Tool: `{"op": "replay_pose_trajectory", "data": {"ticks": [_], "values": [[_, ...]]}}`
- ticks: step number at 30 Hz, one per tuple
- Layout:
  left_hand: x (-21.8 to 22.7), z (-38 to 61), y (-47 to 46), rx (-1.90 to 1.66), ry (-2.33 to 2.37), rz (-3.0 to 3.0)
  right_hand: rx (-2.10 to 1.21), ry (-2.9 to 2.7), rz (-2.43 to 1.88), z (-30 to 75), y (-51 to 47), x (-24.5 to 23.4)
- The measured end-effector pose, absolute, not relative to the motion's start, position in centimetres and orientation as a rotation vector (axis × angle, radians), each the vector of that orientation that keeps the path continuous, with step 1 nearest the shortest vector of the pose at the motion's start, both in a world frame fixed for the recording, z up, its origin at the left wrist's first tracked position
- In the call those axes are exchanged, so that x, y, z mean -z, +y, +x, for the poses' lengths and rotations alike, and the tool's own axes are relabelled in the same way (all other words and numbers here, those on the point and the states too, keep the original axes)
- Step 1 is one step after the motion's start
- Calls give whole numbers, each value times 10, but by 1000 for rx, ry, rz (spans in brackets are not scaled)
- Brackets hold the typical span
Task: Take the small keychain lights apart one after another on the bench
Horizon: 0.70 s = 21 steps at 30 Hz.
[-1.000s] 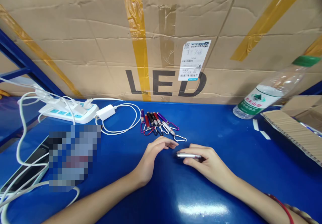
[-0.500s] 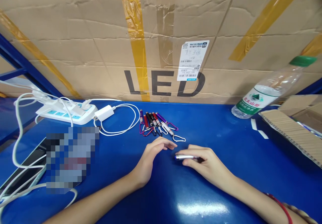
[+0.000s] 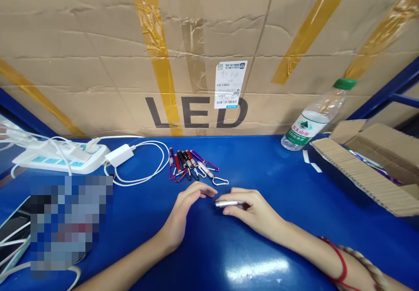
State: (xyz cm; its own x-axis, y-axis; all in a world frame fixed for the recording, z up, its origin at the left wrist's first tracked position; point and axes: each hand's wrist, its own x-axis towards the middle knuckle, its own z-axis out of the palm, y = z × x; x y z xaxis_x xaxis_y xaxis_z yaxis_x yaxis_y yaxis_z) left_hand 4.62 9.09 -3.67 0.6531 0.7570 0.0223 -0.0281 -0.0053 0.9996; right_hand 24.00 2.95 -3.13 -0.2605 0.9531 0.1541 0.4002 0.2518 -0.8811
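While gripped in bare right hand (image 3: 255, 210): slim silver metal cylinder with blue-tinged tip (image 3: 229, 204), held sideways between thumb and fingers, tip pointing left, low over glossy blue tabletop (image 3: 137, 230); contact with the surface impossible to tell.
Bare left hand (image 3: 176, 223): open, fingers loosely curved, nothing visible in grasp; fingertips near the cylinder's tip, apart from it.
Clip-on row: small purple, red, black and silver metal cylinders with carabiner clips (image 3: 187, 158), laid closely together toward the far edge, beyond left fingertips.
Far edge: backed by large brown cardboard box with yellow tape and black "LED" lettering (image 3: 108, 77).
Far left corner: white plastic power strip (image 3: 87, 166), with rectangular white plug adapter (image 3: 119, 155) and looped cable just beside; pixelated patch nearer, unreadable.
Right edge: open brown cardboard carton (image 3: 353, 175); clear plastic bottle with green cap (image 3: 301, 129) beyond, near the far edge.
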Motion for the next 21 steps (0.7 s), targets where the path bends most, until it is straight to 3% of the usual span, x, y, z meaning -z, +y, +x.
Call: {"op": "replay_pose_trajectory", "data": {"ticks": [21], "values": [[39,46,93,-701,637,1482,-892,-1818,-1173,241,31,34]]}}
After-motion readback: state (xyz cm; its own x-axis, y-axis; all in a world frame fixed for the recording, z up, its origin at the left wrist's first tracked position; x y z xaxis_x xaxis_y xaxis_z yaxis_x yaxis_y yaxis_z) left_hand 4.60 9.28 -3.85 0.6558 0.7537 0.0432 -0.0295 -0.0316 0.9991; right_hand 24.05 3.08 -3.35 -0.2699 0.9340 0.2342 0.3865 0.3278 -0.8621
